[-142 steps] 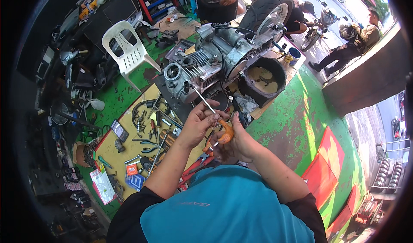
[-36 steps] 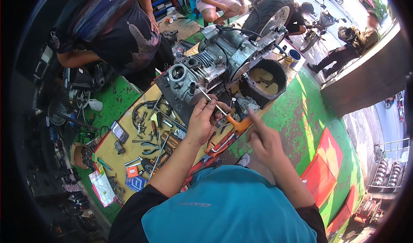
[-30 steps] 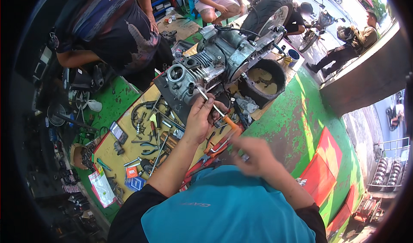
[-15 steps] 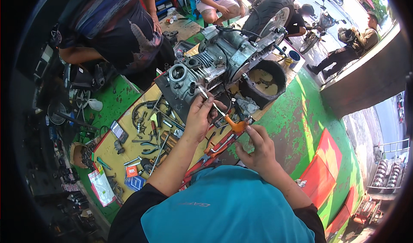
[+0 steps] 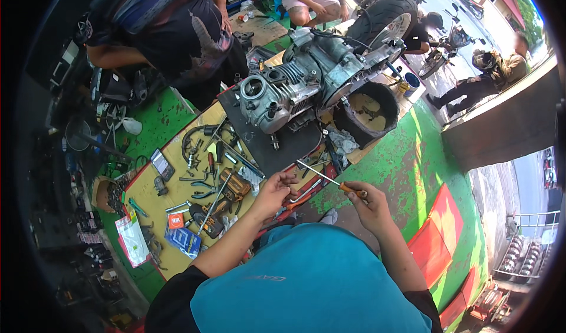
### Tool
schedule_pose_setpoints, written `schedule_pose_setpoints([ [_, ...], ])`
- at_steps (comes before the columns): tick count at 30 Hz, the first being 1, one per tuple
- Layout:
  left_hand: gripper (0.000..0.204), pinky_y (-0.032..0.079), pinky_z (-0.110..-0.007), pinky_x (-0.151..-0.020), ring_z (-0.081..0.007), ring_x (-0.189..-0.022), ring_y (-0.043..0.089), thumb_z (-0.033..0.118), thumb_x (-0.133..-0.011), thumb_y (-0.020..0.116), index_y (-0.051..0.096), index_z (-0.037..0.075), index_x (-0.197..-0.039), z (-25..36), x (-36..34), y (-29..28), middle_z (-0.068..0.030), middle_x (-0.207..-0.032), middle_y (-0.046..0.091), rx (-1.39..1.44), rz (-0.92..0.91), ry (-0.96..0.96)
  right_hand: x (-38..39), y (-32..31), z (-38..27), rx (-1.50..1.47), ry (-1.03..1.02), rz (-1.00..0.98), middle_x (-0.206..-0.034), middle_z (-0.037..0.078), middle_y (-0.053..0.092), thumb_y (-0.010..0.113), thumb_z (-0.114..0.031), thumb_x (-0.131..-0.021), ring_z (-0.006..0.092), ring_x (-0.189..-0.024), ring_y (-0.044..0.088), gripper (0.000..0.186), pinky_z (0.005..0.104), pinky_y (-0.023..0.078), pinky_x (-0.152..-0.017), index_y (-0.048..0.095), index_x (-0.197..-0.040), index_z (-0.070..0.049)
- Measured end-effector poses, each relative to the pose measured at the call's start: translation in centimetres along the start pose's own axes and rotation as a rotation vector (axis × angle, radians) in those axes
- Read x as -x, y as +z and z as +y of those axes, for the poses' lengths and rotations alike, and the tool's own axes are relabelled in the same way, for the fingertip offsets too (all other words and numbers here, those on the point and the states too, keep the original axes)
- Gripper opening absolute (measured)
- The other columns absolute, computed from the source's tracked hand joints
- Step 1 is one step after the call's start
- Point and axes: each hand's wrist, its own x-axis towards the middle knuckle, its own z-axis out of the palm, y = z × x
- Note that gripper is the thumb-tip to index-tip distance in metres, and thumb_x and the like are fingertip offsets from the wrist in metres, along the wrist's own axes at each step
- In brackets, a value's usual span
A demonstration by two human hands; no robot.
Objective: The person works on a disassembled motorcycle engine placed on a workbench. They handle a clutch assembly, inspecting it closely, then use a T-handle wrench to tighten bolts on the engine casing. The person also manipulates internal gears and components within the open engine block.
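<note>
My right hand (image 5: 367, 206) grips the amber handle of a screwdriver (image 5: 321, 173), whose long metal shaft slants up and left over the table's near edge. My left hand (image 5: 275, 194) is to the left of the shaft, apart from it, with loosely curled fingers and nothing visible in them. Beyond both hands a grey motorcycle engine (image 5: 298, 84) rests on a black mat (image 5: 259, 151), its round cylinder opening toward the left. The screwdriver's tip is clear of the engine.
Pliers (image 5: 203, 184), a cordless power tool (image 5: 234, 185), a blue box (image 5: 183, 240) and a phone (image 5: 162, 164) lie on the yellow tabletop. A black tub (image 5: 377, 134) stands right of the engine. A person (image 5: 171, 38) stands across the table; others sit farther back.
My left hand has come off the screwdriver shaft and moved back from the engine. My right hand has shifted right and down with the screwdriver, now gripping its handle more fully.
</note>
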Motion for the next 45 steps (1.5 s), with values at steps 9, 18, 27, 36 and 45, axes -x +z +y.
schedule_pose_setpoints([
  [9,0.029,0.051,-0.024,-0.072,-0.0103,-0.079,0.066,0.004,-0.101,0.072,0.065,-0.002,-0.129,3.6,-0.6,-1.2,-0.0115,-0.100,0.076,-0.051,0.099,0.123,0.4,0.1,2.8,-0.016,-0.112,-0.057,-0.114,0.014,0.077,0.069,-0.001,-0.098,0.0278,-0.107,0.074,0.027,0.0387,0.055,-0.095,0.073,-0.125,-0.003],
  [18,0.019,0.066,-0.032,-0.085,-0.0218,-0.099,0.078,0.007,-0.106,0.066,0.068,-0.004,-0.121,4.8,-0.2,-0.8,-0.0185,-0.117,0.078,0.100,0.049,0.120,0.4,-0.1,3.1,-0.202,0.043,-0.036,-0.112,0.012,0.078,0.069,-0.004,-0.101,0.0217,-0.104,0.073,0.022,0.0366,0.056,-0.092,0.075,-0.122,-0.002],
  [27,0.016,0.067,-0.038,-0.096,-0.0273,-0.108,0.078,0.002,-0.104,0.067,0.067,-0.002,-0.119,5.6,0.4,-1.1,-0.0192,-0.119,0.077,0.032,-0.094,0.133,-0.3,0.7,3.4,-0.232,0.048,-0.078,-0.111,0.010,0.078,0.067,-0.005,-0.103,0.0169,-0.098,0.071,0.021,0.0331,0.057,-0.089,0.073,-0.123,0.000],
  [36,0.027,0.067,-0.038,-0.094,-0.0300,-0.112,0.077,0.005,-0.104,0.068,0.061,0.001,-0.129,5.3,-2.7,-3.1,-0.0192,-0.120,0.075,0.236,-0.081,0.101,-2.2,2.1,1.8,-0.383,0.170,-0.274,-0.116,0.010,0.076,0.063,-0.016,-0.110,0.0135,-0.100,0.070,0.032,0.0310,0.058,-0.086,0.065,-0.134,0.004],
  [45,0.029,0.068,-0.037,-0.089,-0.0318,-0.109,0.077,0.015,-0.108,0.065,0.065,-0.003,-0.131,3.7,-7.6,-3.0,-0.0185,-0.118,0.074,0.450,0.036,0.150,-4.4,7.7,2.6,-0.352,0.166,-0.176,-0.118,0.016,0.074,0.059,-0.015,-0.112,0.0187,-0.102,0.072,0.037,0.0334,0.060,-0.090,0.058,-0.142,0.007],
])
